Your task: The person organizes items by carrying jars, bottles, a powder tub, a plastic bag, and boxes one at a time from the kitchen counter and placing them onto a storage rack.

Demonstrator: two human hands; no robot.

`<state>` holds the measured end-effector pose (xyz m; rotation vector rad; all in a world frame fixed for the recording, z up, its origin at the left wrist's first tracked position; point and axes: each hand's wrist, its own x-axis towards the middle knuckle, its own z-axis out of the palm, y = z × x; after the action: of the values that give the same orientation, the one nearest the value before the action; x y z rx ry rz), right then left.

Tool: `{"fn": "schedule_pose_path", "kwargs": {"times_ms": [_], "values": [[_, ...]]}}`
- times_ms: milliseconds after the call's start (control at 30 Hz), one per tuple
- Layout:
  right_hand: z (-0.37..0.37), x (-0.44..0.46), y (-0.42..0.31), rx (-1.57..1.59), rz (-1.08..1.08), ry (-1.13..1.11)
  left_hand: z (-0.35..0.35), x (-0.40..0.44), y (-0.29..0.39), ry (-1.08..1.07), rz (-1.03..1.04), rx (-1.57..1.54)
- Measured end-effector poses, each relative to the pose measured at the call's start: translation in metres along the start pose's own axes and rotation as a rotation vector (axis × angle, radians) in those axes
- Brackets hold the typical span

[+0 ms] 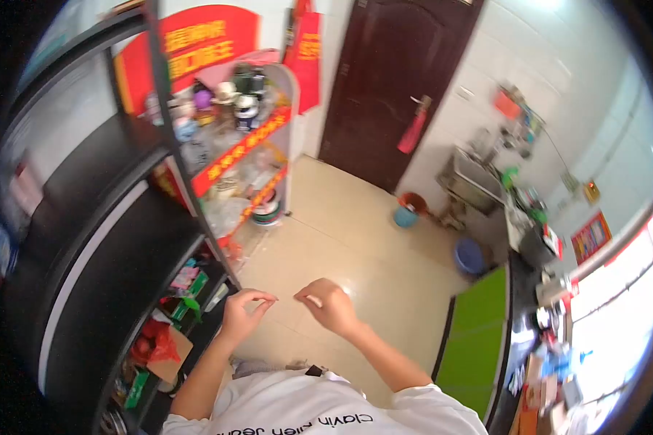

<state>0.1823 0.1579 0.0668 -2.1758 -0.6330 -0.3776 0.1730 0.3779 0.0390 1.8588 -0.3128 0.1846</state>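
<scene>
Both bare hands are raised in front of the white shirt, above the tiled floor, a short gap between them. My left hand has its thumb and fingers apart, with nothing visible between them; it is nearest to the dark shelf post. To its right is my right hand, its fingers curled toward the thumb in a loose pinch. Whether something small lies in that pinch cannot be made out. Neither hand touches the shelves or the other hand.
Black shelving fills the left side. Beyond it stands a red-trimmed rack with jars. A dark door is at the back, a metal sink and buckets to its right. Green cabinets with a cluttered counter line the right.
</scene>
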Motion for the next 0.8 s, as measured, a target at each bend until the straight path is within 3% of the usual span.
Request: {"fn": "schedule_pose_path", "kwargs": {"times_ms": [67, 200, 333, 533, 700, 800], "values": [[-0.040, -0.026, 0.008, -0.075, 0.222, 0.122, 0.037, 0.011, -0.001, -0.030, -0.039, -0.106], [-0.090, -0.076, 0.023, -0.106, 0.399, 0.364, 0.105, 0.027, 0.012, -0.154, 0.047, -0.193], [-0.102, -0.122, 0.032, -0.121, 0.566, 0.447, 0.174, 0.029, 0.024, -0.349, 0.039, -0.299], [-0.115, -0.188, 0.058, -0.150, 0.849, 0.857, 0.252, 0.037, 0.041, -0.582, 0.107, -0.260], [-0.152, -0.214, 0.072, -0.244, 0.953, 1.002, 0.331, 0.060, 0.043, -0.736, -0.016, -0.384], [-0.179, -0.214, 0.075, -0.345, 0.997, 1.069, 0.376, 0.071, 0.064, -0.926, 0.063, -0.439]]}}
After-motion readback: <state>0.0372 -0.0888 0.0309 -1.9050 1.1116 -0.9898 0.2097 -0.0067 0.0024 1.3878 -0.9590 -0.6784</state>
